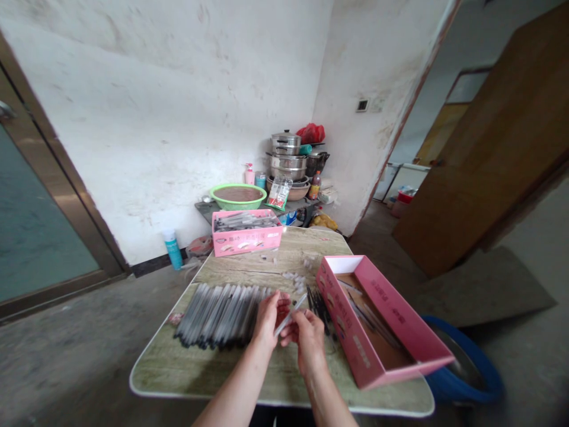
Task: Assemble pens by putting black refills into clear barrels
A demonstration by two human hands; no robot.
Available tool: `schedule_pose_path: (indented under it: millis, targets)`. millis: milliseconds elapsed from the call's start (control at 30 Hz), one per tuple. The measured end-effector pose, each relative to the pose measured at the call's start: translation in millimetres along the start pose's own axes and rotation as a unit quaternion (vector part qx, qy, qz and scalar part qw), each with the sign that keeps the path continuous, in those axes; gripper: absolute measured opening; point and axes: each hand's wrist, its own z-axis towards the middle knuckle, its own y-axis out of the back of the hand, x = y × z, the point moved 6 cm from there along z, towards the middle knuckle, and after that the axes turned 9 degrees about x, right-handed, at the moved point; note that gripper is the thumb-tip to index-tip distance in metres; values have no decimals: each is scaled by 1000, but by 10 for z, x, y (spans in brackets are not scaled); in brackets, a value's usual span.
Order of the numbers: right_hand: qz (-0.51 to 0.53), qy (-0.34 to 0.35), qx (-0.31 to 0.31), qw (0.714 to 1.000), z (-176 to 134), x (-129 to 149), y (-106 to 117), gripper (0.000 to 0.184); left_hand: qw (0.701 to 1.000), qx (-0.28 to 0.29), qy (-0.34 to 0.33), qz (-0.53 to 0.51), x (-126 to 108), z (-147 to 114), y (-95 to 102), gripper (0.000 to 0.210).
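Observation:
My right hand (pixel 304 335) pinches a clear, slim pen (pixel 290 315) that slants up to the right above the table. Close beside it, my left hand (pixel 268 315) has its fingers loosely curved and apart, near the pen's lower end; whether it touches the pen is unclear. Left of my hands lies a wide row of pens (pixel 217 314) with clear barrels and dark ends, packed side by side. Black thin pieces (pixel 316 305) lie to the right, against a pink box. Small clear caps (pixel 294 279) are scattered beyond my hands.
A long pink box (pixel 351 338) holding a few pens stands at the table's right. Another pink box (pixel 247 240), full of pens, sits at the far edge. Behind are a green basin (pixel 239 204) and stacked steel pots (pixel 287 160). A blue tub (pixel 484 379) stands at right.

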Motion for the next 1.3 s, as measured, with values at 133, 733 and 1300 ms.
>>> schedule_pose_path:
  millis: [133, 733, 1300]
  targets:
    - [-29, -18, 21, 999, 51, -29, -12, 27, 990, 110, 22, 89, 49, -90, -171, 44]
    - [-526, 143, -1, 838, 457, 416, 392, 15, 988, 125, -89, 15, -102, 316, -54, 42]
    - [-432, 217, -1, 875, 250, 248, 309, 24, 980, 38, -195, 18, -262, 297, 52, 41]
